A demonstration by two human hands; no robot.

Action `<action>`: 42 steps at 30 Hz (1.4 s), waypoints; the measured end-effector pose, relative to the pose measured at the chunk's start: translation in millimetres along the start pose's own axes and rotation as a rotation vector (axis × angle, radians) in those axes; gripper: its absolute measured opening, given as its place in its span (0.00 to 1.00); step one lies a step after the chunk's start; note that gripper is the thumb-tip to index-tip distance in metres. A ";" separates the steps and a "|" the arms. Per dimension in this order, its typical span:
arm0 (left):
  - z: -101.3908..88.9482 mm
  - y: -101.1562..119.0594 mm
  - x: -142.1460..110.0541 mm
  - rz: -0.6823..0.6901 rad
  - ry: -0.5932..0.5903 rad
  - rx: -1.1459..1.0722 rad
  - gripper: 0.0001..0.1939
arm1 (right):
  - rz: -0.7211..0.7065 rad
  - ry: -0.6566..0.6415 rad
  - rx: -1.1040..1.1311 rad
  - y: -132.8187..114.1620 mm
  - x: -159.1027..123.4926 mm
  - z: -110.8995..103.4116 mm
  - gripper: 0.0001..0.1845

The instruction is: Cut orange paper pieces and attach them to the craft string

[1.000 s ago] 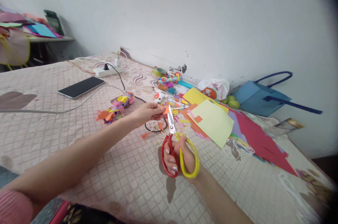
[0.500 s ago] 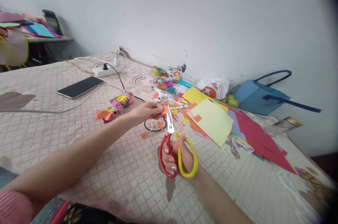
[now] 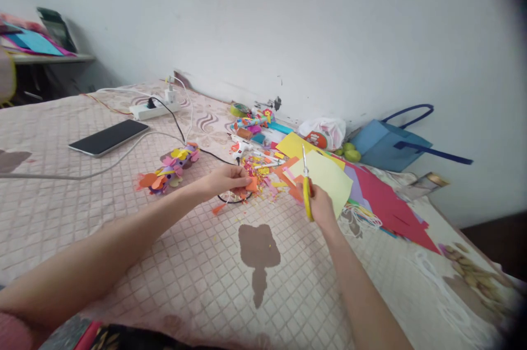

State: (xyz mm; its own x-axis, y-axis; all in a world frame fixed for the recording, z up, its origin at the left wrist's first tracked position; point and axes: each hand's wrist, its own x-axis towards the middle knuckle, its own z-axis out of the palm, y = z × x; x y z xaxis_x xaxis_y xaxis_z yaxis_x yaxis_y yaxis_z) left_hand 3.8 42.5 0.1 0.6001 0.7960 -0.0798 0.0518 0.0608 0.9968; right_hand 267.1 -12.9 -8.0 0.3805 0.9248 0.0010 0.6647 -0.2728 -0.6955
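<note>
The left arm (image 3: pixel 107 256) wears a pink sleeve (image 3: pixel 14 333), and both forearms (image 3: pixel 366 289) are bare

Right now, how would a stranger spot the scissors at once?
On the quilted cloth, find the pale green sheet. At its near side, the right hand holds the scissors; unlike that sheet, they have metal blades and a yellow handle.

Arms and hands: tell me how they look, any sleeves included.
The left hand is ungloved; the left forearm is bare up to a pink sleeve, bottom left. The right hand is ungloved too, and the right forearm shows no sleeve.
</note>
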 end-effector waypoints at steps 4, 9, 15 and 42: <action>4.2 -8.2 2.2 0.002 -0.052 0.061 0.14 | -0.091 0.298 -0.483 39.2 31.1 -27.7 0.24; 7.9 -9.1 -0.9 0.025 -0.063 0.122 0.13 | -0.252 0.386 -0.464 37.1 26.0 -25.1 0.18; 19.0 -8.5 -8.2 0.127 -0.154 0.288 0.08 | -0.446 -0.354 0.387 -23.2 -34.4 31.1 0.13; 25.1 -10.0 -7.4 0.048 -0.071 0.128 0.06 | -0.191 -0.517 0.639 -20.5 -40.7 42.9 0.14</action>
State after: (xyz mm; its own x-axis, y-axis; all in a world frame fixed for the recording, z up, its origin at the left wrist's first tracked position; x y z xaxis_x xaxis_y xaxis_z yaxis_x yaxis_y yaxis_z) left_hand 18.9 20.9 -9.4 0.6588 0.7514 -0.0364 0.1201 -0.0573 0.9911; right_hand 210.5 -33.6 -24.6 -0.1471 0.9873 -0.0609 0.1369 -0.0407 -0.9897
